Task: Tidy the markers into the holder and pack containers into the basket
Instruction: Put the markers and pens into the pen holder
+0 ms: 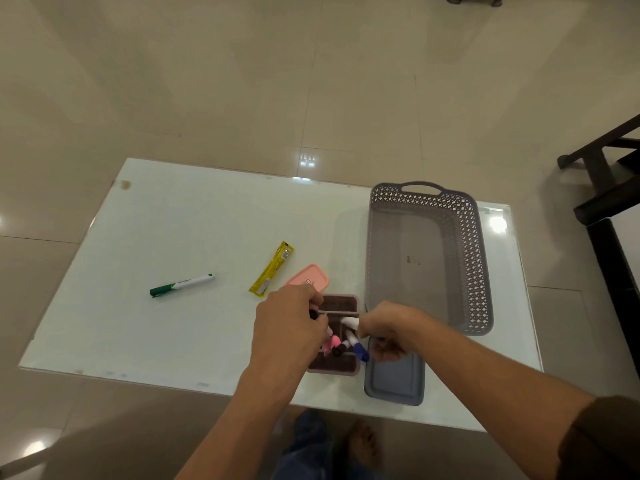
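1. The left hand [287, 327] curls round a dark-tipped marker [314, 314] over the holder [341, 302]; the right hand [382, 336] grips a blue-capped marker [359, 349]; both work low in the centre of the frame.
2. Two hands crowd one small holder; a knuckle could jostle the markers already in it or tip it, and it sits near the lower edge of the bench [207, 220], so a spill might reach the floor.
3. The grey-blue container [394, 382] lies under the right wrist, nearest that edge; a forearm sweep could push it off.
4. The pink container [308, 277] and yellow packet [272, 268] hem in the left hand from above; the green marker [181, 285] lies well apart at centre left, with bare bench around it.
5. The basket [429, 258] stands open at right; containers must clear its wall.
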`<state>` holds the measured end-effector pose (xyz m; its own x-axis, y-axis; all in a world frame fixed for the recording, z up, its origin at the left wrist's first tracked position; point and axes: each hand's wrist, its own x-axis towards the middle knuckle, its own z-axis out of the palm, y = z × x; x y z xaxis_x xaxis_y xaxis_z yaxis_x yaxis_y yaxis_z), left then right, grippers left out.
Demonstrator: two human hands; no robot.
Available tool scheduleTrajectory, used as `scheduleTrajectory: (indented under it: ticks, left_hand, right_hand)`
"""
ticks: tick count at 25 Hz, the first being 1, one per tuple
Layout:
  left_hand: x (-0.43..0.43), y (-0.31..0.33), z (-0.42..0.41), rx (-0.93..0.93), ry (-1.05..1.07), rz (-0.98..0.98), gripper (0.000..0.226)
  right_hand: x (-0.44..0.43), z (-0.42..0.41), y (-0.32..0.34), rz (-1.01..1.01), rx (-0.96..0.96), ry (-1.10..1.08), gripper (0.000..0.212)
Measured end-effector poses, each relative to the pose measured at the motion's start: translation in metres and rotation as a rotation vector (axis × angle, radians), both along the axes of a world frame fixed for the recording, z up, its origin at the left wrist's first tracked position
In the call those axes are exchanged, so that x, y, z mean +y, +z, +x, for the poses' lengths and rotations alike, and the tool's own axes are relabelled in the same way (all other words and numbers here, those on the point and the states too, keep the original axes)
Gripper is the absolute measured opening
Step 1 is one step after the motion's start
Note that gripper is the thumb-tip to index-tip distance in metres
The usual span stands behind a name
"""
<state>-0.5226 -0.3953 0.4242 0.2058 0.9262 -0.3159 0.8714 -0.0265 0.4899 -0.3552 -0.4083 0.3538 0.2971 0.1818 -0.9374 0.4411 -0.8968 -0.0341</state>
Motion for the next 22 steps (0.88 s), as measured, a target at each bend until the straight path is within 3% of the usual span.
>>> scheduleTrajectory:
  ticks: [11, 22]
  left_hand:
    - [-0.004, 0.004, 0.006, 0.0, -0.018, -0.015, 0.021]
    - [-0.004, 0.005, -0.002, -0.008, -0.007, -0.024, 0.023]
  right_hand:
    - [-0.005, 0.001, 0.018, -0.136, 0.213, -0.141, 0.044]
    - [-0.01, 0.002, 0.013, -0.036, 0.103, -0.091, 0.016]
